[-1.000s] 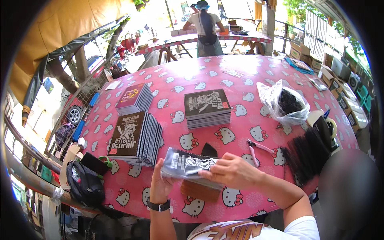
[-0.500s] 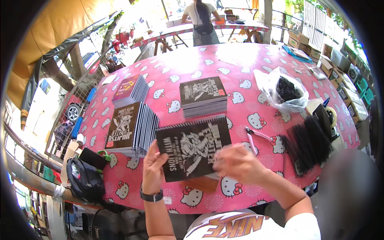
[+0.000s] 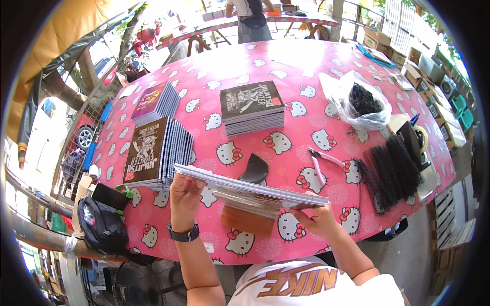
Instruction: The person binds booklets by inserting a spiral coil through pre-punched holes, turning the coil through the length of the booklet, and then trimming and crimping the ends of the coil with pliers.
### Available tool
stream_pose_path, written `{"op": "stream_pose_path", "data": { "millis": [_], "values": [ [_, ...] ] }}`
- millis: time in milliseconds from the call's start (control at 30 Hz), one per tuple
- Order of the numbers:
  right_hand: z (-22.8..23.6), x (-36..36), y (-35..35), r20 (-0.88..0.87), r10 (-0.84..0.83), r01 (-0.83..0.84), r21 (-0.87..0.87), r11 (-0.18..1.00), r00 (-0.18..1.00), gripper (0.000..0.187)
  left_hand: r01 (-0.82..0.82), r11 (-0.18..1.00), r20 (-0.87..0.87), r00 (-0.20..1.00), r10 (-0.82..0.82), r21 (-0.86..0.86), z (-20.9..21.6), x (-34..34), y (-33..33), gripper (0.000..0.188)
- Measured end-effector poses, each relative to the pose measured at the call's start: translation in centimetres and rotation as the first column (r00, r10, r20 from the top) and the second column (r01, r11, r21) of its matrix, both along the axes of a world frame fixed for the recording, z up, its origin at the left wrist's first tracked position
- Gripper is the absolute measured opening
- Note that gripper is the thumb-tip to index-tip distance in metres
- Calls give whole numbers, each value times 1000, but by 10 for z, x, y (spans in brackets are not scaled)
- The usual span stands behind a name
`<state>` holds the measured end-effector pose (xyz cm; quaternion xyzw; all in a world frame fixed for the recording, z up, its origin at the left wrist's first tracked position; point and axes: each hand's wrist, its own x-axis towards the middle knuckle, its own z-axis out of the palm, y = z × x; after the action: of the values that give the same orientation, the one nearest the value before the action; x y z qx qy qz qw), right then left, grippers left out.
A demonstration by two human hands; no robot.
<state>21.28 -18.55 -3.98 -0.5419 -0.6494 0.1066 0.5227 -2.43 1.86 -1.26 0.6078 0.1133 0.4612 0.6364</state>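
Booklet [image 3: 250,186] stretches from left hand [image 3: 185,198] to right hand [image 3: 317,220], seen edge-on, long axis basically side to side; both hands are pinched closed on its ends, so neither's nearer.

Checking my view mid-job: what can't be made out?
All in head view:
- Held book: cover artwork, turned nearly edge-on.
- Brown block: whether it joins the black wedge, hidden by the held book.
- Right hand: some fingers, behind the book.
- Co-worker: head, cut off by upper edge.
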Motion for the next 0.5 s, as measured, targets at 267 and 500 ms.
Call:
{"op": "stream_pose_path", "data": {
  "millis": [267, 500],
  "values": [
    [2, 8, -14, 54, 26, -14, -214, 977, 998, 12, -126, 992, -183, 976, 121, -12, 3, 15, -7, 20],
    [-22, 111, -51, 217, -808, 823, -313, 474, 548, 17, -243, 943, -16, 969, 246, -228, -81, -24, 4, 36]
  ]
}}
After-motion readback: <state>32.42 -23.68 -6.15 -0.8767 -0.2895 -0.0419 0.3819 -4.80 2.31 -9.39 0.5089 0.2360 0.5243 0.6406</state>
